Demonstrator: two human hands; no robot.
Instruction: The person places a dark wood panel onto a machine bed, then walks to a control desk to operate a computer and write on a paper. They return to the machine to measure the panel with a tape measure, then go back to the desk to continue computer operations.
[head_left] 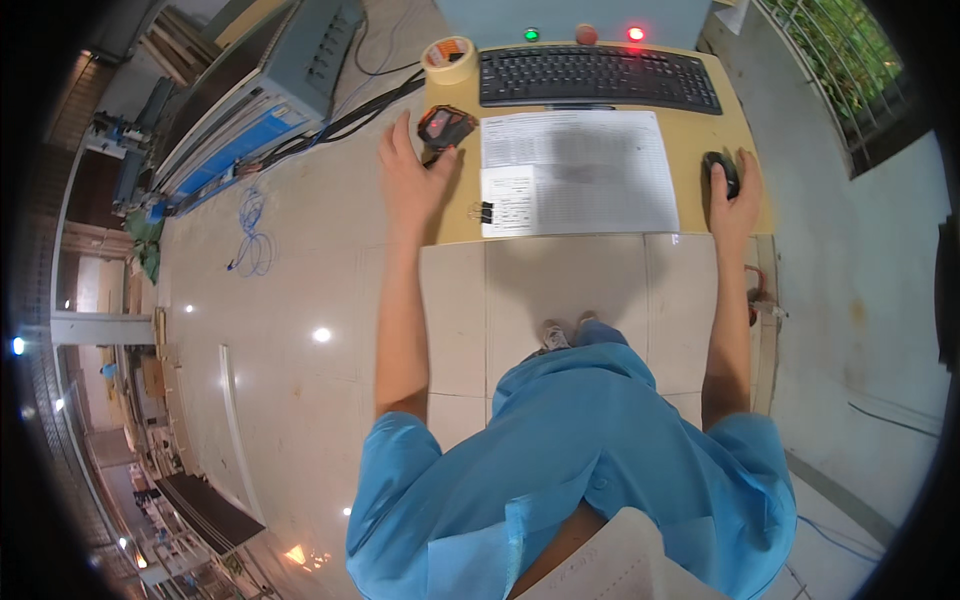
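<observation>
My left hand [412, 185] is at the left edge of the yellow desk [577, 222], its fingers spread. Its thumb and index finger border a black-and-orange handheld device [446, 127] with a small red light; whether they touch it is unclear. On the desk's right side, my right hand [733, 203] is around a black computer mouse [721, 174], thumb on one side and fingers on the other. Between the hands lies a printed table sheet [610, 175], with a smaller white slip [510, 197] and a black binder clip [485, 212] on its left part.
A black keyboard [598, 80] spans the desk's back, with a pen [567, 107] just in front and a tape roll [450, 61] to its left. Behind are green [532, 34] and red [636, 34] lights. A wall [850, 270] stands right; cables [345, 125] run left.
</observation>
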